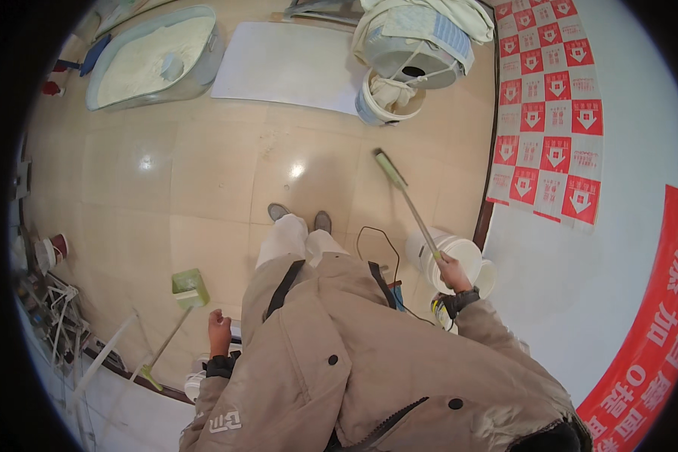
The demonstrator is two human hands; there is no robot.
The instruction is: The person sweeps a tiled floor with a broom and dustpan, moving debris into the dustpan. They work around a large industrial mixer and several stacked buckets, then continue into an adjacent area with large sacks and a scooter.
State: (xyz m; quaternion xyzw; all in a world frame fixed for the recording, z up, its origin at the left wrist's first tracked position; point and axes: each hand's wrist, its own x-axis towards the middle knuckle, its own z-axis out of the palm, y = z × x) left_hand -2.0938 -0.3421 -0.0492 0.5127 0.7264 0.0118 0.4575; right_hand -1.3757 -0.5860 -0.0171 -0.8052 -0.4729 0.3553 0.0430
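My right hand (454, 272) grips the upper end of a broom (416, 210) with a green head. The broom slants forward, and its dark bristles point away from me above the tiled floor; whether they touch it I cannot tell. Beneath that hand are white plastic buckets (457, 260). My left hand (220, 333) hangs at my side, its fingers curled with nothing visible in them. Just beyond it stands a long-handled green dustpan (190, 287), its handle leaning back towards the wall.
A large tub (207, 66) of pale powder with a scoop stands far left, beside a white board (285, 65). A metal drum (412, 51) hangs over a bucket (371, 104) holding cloth. A dark cable (385, 233) loops near my feet. Metal frames (62, 316) crowd the left.
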